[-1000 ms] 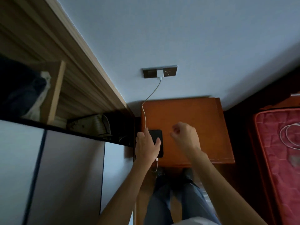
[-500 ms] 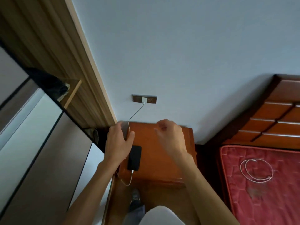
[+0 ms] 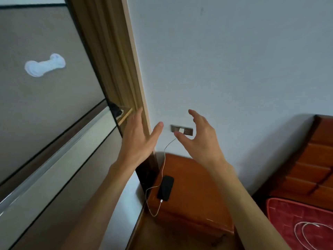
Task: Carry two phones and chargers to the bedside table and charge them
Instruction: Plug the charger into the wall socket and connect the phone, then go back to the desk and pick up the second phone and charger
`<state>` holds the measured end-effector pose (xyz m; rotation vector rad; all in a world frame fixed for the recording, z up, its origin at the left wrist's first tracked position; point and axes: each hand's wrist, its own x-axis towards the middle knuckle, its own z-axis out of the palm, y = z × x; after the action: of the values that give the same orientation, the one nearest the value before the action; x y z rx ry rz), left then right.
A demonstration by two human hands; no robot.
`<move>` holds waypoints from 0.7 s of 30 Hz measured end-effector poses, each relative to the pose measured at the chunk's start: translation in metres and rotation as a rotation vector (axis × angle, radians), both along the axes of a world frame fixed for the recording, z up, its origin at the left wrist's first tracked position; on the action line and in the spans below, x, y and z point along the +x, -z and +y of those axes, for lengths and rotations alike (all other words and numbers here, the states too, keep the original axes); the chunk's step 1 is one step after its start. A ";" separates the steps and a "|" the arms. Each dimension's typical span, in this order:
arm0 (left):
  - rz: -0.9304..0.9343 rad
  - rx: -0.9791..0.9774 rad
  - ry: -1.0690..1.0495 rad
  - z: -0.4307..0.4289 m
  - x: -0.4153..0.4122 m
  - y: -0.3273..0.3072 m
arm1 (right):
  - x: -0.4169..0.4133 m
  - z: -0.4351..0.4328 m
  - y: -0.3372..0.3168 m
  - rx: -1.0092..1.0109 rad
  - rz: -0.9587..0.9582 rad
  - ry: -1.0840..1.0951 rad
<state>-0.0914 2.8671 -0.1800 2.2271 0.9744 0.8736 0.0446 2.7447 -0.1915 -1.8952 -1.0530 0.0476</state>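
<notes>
Now that both hands have been lifted off the plugged-in phone [image 3: 165, 188], left hand [image 3: 137, 141] and right hand [image 3: 200, 139] are held open and empty above it; the coiled cable [image 3: 310, 233], well right of the right hand, is judged next.

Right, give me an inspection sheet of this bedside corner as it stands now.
Surface: wooden bedside table, mostly bare.
Job's things: one black phone lies flat near the table's left edge; second phone not seen.
Clutter: nothing seen on the table.
Grippers: left hand and right hand open, raised, holding nothing.
Cables: white charging cable runs from the wall socket to the phone; a coiled white cable lies on the red mattress.
Surroundings: pale wall, wardrobe on the left, wooden headboard.
</notes>
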 end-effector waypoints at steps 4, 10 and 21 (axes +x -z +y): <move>-0.042 -0.009 -0.150 -0.008 -0.046 -0.028 | -0.028 0.004 -0.022 0.026 -0.040 -0.113; -0.085 0.074 -0.315 -0.028 -0.141 -0.052 | -0.103 0.013 -0.046 0.118 -0.111 -0.278; -0.144 0.229 -0.663 -0.123 -0.334 -0.099 | -0.261 -0.010 -0.111 0.341 -0.180 -0.649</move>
<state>-0.4251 2.7440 -0.0809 1.9876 1.6481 1.4701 -0.2162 2.7346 -0.0802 -1.2140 -1.6504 0.0639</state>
